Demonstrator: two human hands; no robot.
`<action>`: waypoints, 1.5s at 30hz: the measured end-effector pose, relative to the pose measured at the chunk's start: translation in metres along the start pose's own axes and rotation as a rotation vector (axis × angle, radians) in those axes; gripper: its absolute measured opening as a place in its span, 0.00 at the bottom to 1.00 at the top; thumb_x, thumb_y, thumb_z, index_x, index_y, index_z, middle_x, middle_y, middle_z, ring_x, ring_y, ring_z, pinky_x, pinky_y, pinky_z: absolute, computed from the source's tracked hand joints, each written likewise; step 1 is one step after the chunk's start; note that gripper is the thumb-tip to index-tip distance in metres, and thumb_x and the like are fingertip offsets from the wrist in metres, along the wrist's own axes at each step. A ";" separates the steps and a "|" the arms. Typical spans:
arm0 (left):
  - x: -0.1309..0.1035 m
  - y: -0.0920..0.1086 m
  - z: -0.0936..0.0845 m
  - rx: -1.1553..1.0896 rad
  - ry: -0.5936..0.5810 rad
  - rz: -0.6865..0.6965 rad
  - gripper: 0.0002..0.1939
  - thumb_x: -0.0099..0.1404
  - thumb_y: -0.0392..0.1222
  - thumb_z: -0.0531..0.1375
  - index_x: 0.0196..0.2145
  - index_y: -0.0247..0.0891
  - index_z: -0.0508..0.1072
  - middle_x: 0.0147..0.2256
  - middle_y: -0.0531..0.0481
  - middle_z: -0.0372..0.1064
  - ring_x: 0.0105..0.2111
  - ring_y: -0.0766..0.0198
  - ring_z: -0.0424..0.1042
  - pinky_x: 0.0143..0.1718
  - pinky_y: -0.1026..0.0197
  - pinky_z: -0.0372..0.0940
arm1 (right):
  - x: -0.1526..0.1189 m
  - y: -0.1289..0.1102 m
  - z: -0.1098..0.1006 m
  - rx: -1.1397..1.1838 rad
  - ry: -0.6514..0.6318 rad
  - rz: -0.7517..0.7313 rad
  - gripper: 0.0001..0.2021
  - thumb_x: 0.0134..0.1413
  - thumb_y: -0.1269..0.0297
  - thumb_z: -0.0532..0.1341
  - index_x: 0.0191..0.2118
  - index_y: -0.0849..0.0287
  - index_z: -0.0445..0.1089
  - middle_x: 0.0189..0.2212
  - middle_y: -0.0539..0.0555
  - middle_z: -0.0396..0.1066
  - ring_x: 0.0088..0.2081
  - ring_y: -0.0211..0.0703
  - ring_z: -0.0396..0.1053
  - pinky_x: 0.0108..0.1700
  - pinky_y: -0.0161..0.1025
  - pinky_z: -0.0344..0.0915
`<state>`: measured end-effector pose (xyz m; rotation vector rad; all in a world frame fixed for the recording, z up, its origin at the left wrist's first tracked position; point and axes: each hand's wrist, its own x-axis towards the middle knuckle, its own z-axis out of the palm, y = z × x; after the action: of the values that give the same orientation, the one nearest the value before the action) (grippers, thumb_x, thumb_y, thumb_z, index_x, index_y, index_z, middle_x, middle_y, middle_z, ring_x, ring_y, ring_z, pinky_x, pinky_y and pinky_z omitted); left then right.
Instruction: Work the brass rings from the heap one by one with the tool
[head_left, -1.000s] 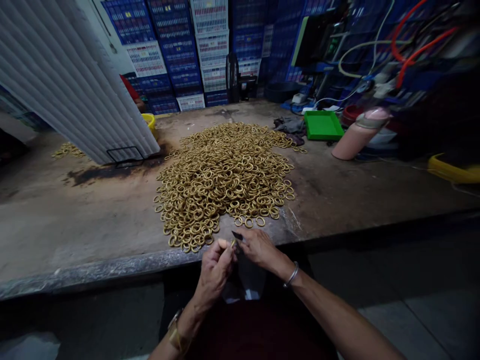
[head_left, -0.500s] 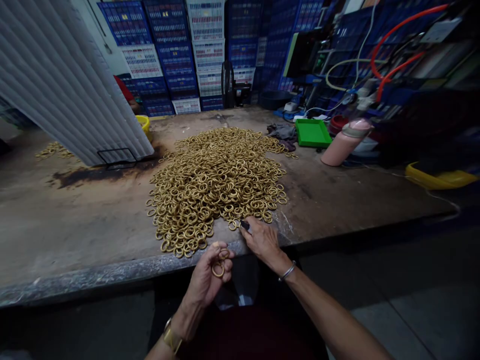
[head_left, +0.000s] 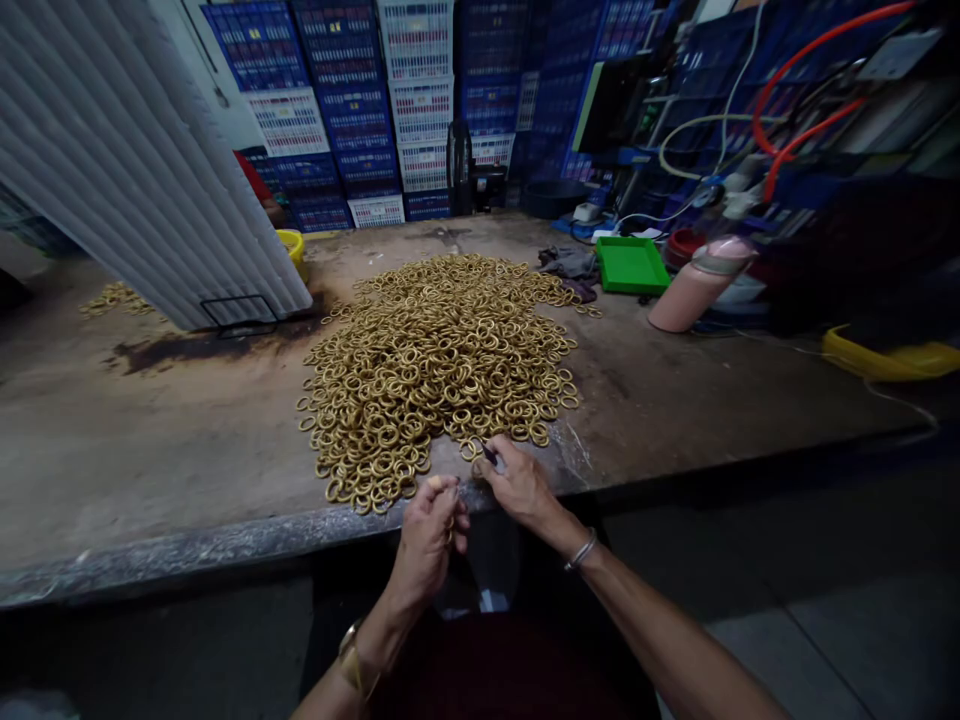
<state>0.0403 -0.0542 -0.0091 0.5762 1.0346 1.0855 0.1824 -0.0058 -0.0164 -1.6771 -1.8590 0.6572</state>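
Note:
A broad heap of brass-coloured rings (head_left: 442,350) covers the middle of the table, reaching close to its front edge. My left hand (head_left: 429,540) is closed just off that edge, its fingers curled around rings that are mostly hidden. My right hand (head_left: 526,488) is closed at the near side of the heap, pinching a small black object (head_left: 490,455) whose kind I cannot make out. A ring (head_left: 478,469) shows at the right fingertips, and a few loose rings lie just beyond them.
The worktable (head_left: 210,440) ends in a worn front edge. A corrugated grey panel (head_left: 187,180) leans at left, near a yellow container (head_left: 292,248). On the right are a green tray (head_left: 631,266), a pink bottle (head_left: 694,292) and a yellow scoop-like container (head_left: 885,357). Stacked crates (head_left: 352,120) stand behind.
My left hand has turned and risen slightly toward my right hand, so the rings in it show less. A ring now shows at my right fingertips, closer to the table's edge.

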 end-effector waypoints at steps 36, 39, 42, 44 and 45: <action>0.001 0.006 -0.007 0.202 -0.092 0.094 0.15 0.58 0.52 0.55 0.27 0.37 0.63 0.18 0.59 0.55 0.14 0.77 0.48 0.15 0.71 0.44 | -0.021 -0.018 0.009 0.151 -0.181 -0.121 0.08 0.50 0.68 0.51 0.25 0.59 0.65 0.19 0.47 0.64 0.22 0.34 0.58 0.26 0.30 0.52; 0.000 0.008 -0.006 0.262 -0.065 0.119 0.16 0.56 0.53 0.57 0.26 0.37 0.63 0.17 0.59 0.54 0.14 0.76 0.49 0.15 0.70 0.44 | -0.025 -0.017 0.010 0.044 -0.223 -0.182 0.07 0.47 0.72 0.52 0.28 0.58 0.66 0.21 0.48 0.66 0.23 0.35 0.60 0.27 0.30 0.51; -0.001 0.008 -0.005 0.300 -0.040 0.145 0.16 0.56 0.53 0.58 0.26 0.36 0.64 0.18 0.58 0.57 0.15 0.75 0.50 0.16 0.70 0.46 | -0.025 -0.017 0.011 -0.008 -0.234 -0.188 0.08 0.46 0.73 0.51 0.30 0.58 0.66 0.22 0.49 0.67 0.24 0.36 0.61 0.27 0.31 0.50; 0.000 0.008 -0.005 0.310 -0.035 0.154 0.16 0.56 0.53 0.57 0.25 0.36 0.64 0.17 0.58 0.57 0.15 0.75 0.50 0.16 0.70 0.46 | -0.025 -0.018 0.010 -0.049 -0.243 -0.178 0.09 0.45 0.73 0.51 0.31 0.58 0.66 0.22 0.49 0.67 0.24 0.36 0.61 0.27 0.31 0.49; 0.000 0.007 -0.005 0.310 -0.030 0.158 0.16 0.56 0.53 0.57 0.25 0.36 0.65 0.17 0.58 0.57 0.15 0.75 0.50 0.16 0.70 0.46 | -0.025 -0.019 0.010 -0.071 -0.247 -0.174 0.09 0.45 0.73 0.51 0.31 0.58 0.66 0.22 0.49 0.68 0.24 0.36 0.62 0.27 0.31 0.49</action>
<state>0.0327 -0.0521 -0.0057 0.9341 1.1551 1.0570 0.1639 -0.0325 -0.0127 -1.5105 -2.1963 0.7608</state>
